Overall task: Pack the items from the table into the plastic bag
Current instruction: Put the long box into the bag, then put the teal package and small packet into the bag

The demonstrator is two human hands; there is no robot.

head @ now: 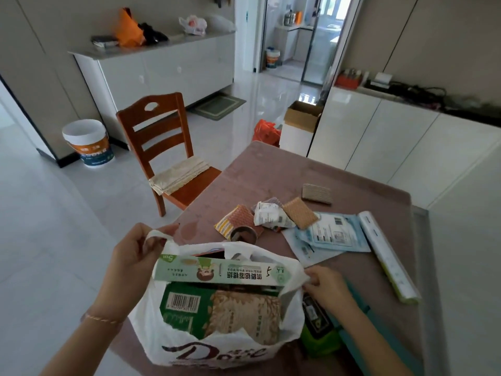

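Observation:
A white plastic bag (217,351) with brown lettering stands at the near edge of the table (271,169). My left hand (130,256) grips its left handle and my right hand (329,287) pinches its right handle, holding the mouth apart. A long green and white foil box (219,272) lies across the bag's mouth. Below it sits a green carton with a barcode (217,313). Beyond the bag lie a small round tin (244,234), waffle-patterned sponges (299,213), a white sachet (268,214), pale blue packets (330,234) and a long white roll box (387,256).
A wooden chair (162,147) with a folded cloth stands left of the table. Another sponge (317,194) lies further back. A green and black object (320,329) sits under my right forearm. White cabinets (379,137) line the right side, a paint bucket (88,143) the left.

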